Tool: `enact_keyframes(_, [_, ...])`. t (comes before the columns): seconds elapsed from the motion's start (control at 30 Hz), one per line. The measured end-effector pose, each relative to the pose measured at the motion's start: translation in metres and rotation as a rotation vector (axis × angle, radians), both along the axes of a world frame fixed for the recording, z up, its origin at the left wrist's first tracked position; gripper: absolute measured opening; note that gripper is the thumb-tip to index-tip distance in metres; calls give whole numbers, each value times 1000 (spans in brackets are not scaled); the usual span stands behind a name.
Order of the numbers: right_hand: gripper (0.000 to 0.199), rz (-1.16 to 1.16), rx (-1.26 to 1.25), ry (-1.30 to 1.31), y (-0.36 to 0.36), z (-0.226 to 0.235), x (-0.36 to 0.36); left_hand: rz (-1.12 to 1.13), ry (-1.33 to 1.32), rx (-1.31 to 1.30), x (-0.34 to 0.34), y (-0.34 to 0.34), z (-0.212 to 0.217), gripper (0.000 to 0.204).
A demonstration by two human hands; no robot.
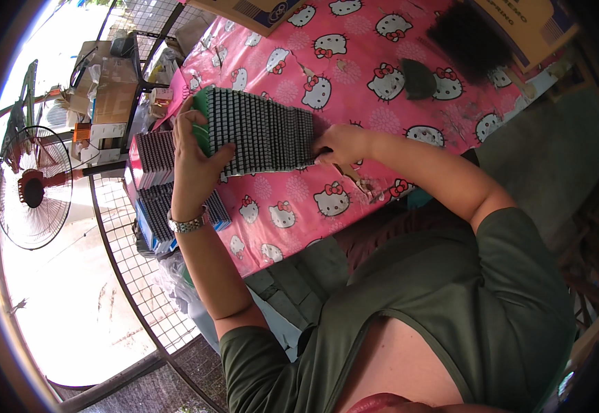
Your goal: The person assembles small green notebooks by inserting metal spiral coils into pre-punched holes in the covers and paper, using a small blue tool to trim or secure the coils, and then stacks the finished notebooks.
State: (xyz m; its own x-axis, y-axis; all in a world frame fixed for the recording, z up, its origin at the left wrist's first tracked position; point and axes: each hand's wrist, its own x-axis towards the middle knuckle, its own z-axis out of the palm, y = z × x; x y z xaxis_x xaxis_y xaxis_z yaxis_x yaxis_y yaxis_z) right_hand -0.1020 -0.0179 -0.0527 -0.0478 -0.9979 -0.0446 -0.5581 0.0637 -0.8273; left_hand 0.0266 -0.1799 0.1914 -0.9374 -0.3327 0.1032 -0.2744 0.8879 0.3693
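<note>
A long row of wire-bound notebooks [261, 131] lies on the pink table cover, with dark spiral spines facing up and a green cover at its left end. My left hand [199, 155], with a metal watch on the wrist, clasps that green end, thumb over the near edge and fingers on the far side. At the opposite end, my right hand [344, 143] has its fingers curled in against the last notebooks; its fingertips are partly hidden. Left of my left wrist stand a stack of pink-covered notebooks [153, 162] and a stack of blue-covered notebooks [158, 213].
Cardboard boxes stand at the table's far edge [251, 14] and far right [533, 27]. Beside the right box lies a black bristly heap [468, 41], with a dark green piece [418, 79] nearby. A fan [32, 189] and wire mesh [130, 261] are at left.
</note>
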Motion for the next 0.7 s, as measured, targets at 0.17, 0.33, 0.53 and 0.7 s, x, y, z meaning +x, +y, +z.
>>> enact_keyframes(0.17, [28, -64, -34, 35, 2, 1, 4, 27, -36, 31, 2, 1, 2, 51])
enact_keyframes(0.33, [31, -225, -493, 239, 9, -20, 9, -20, -8, 4, 1, 2, 2, 51])
enact_keyframes(0.53, [34, 28, 214, -25, -2, 2, 1, -25, -14, 13, 3, -3, 0, 51])
enact_keyframes(0.7, [33, -193, -377, 252, 14, -22, 8, -43, 14, -2, 1, -1, -1, 53])
